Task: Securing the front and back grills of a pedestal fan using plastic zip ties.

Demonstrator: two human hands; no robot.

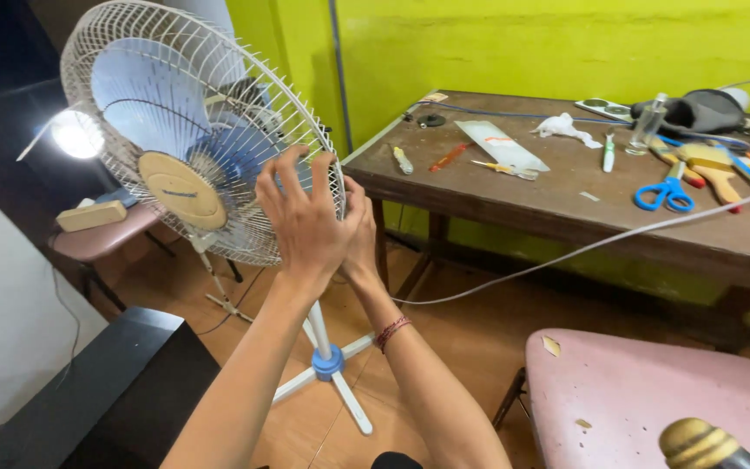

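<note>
Your 2 hands have open floor [479, 339] below; the fan cage [193, 130] blocks far-left, the table [514, 208] crowds right.

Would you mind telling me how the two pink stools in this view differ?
The near stool is at lower right, beside the wooden table; the far stool stands at left, behind the fan that the left hand and right hand grip. The near stool carries only small scraps; the far stool bears a tan block. Both have pale pink tops.
</note>
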